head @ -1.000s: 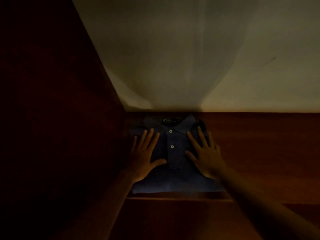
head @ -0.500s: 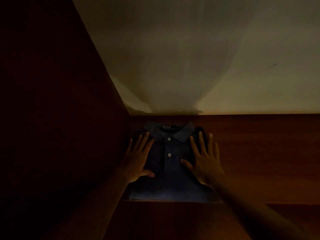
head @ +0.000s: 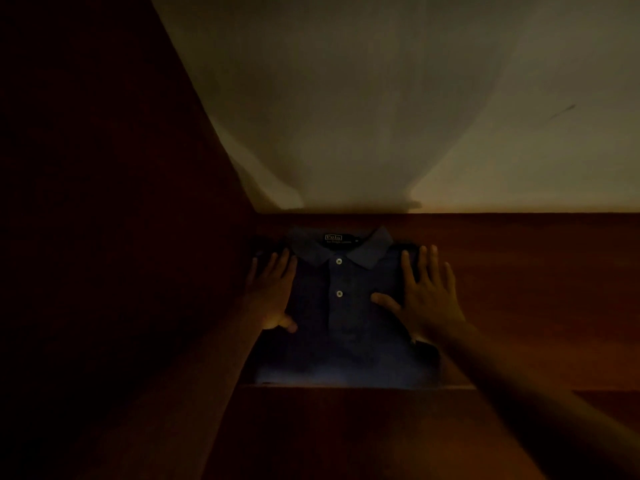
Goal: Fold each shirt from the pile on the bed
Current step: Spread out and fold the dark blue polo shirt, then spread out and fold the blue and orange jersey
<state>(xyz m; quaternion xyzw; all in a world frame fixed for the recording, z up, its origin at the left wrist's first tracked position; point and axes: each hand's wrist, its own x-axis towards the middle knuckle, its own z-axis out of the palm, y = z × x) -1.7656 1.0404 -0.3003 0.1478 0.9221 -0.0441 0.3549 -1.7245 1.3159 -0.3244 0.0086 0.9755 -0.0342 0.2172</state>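
A folded dark blue polo shirt (head: 341, 334) lies collar-up on a wooden shelf (head: 519, 289), close to the left corner. Two white buttons and a neck label show. My left hand (head: 272, 292) lies flat along the shirt's left edge, fingers straight and pointing away from me. My right hand (head: 424, 296) presses flat on the shirt's right side, fingers spread, thumb toward the buttons. The scene is very dim.
A dark wooden side panel (head: 121, 237) rises right beside the shirt on the left. A pale back wall (head: 381, 116) stands behind the shelf. The shelf's front edge (head: 346, 388) runs just below the shirt's hem. Bare shelf extends to the right.
Both hands have slid outward from near the placket to the shirt's left and right sides. The shirt stays in place.
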